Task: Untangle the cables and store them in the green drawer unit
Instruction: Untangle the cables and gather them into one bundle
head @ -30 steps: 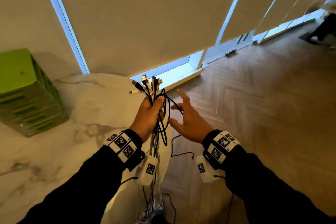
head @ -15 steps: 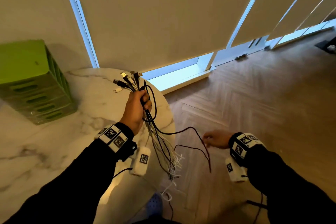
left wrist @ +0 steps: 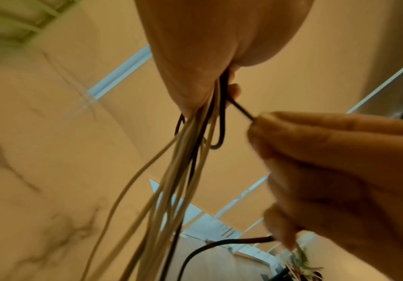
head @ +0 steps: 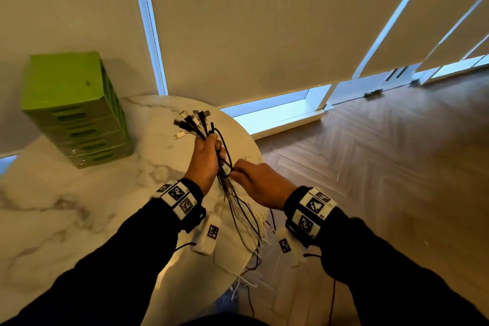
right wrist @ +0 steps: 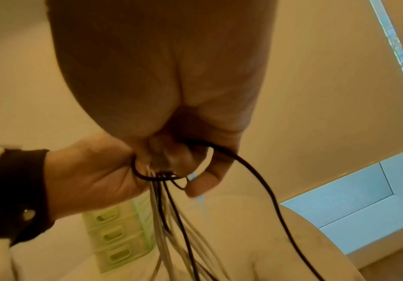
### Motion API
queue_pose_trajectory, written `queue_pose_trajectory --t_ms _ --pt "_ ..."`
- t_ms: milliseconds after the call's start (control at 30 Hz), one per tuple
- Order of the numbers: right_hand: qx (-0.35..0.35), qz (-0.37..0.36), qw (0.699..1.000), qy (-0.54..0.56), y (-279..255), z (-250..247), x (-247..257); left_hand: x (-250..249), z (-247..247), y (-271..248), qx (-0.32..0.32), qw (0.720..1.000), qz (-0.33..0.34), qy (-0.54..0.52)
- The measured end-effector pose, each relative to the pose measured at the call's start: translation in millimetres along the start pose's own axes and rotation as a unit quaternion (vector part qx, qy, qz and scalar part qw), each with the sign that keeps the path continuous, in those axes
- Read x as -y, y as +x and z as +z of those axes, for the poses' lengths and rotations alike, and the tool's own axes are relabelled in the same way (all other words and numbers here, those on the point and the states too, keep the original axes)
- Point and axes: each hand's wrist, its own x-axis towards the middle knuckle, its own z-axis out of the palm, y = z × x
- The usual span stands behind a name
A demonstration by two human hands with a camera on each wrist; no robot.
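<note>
My left hand (head: 205, 159) grips a bundle of black and white cables (head: 238, 209) above the marble table's right edge. Their plugs (head: 191, 120) fan out above the fist, and the loose ends hang past the table edge. My right hand (head: 258, 182) is pressed up beside the left and pinches one black cable (left wrist: 240, 110) coming out of the bundle. In the right wrist view that black cable (right wrist: 262, 182) loops down from the fingers. The green drawer unit (head: 76, 108) stands at the table's back left, its drawers shut.
The round marble table (head: 79, 206) lies under my left arm. Herringbone wood floor (head: 383, 167) spreads to the right. Drawn roller blinds (head: 264, 21) cover the windows behind the table.
My right hand rose from low on the right, where it held the black cable stretched out, up to the bundle. The left hand kept its grip on the bundle.
</note>
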Motion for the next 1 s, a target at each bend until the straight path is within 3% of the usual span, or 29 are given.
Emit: queue_pose_trajectory --t_ms 200,300,333,400,467,533,567,667,733,933,1000 --pt "-0.107 -0.01 0.994 0.0 2 -10 -2 6 -16 8 -0.027 0.993 0.029 0.112" --pt "-0.191 0.045 0.98 0.034 5 -18 -13 7 -26 13 -0.029 0.995 0.02 0.091" --pt "-0.191 0.078 0.978 0.019 5 -22 -25 7 -29 13 -0.022 0.997 0.015 0.071" --pt "-0.083 0.177 0.98 -0.042 6 -27 -49 5 -35 9 -0.001 1.0 0.008 0.026" --pt "0.083 0.286 0.947 -0.118 1 -22 -72 1 -37 3 0.028 1.0 0.002 -0.01" --pt "0.139 0.325 0.917 -0.182 -5 -15 -83 -3 -37 -1 0.059 0.998 0.005 -0.032" --pt "0.126 0.294 0.931 -0.177 -6 -12 -82 -4 -37 -3 0.069 0.997 0.011 -0.038" --pt "0.098 0.08 0.99 -0.064 -5 -3 -47 -6 -34 -5 0.081 0.996 0.021 -0.04" --pt "0.078 -0.011 0.997 0.019 -2 7 -19 -6 -33 -5 0.077 0.996 0.017 -0.033" --pt "0.047 -0.132 0.99 -0.02 10 14 21 -7 -39 -1 0.047 0.999 0.018 -0.021" --pt "-0.003 -0.136 0.991 -0.009 9 10 20 -8 -42 1 0.019 0.999 0.026 -0.02"
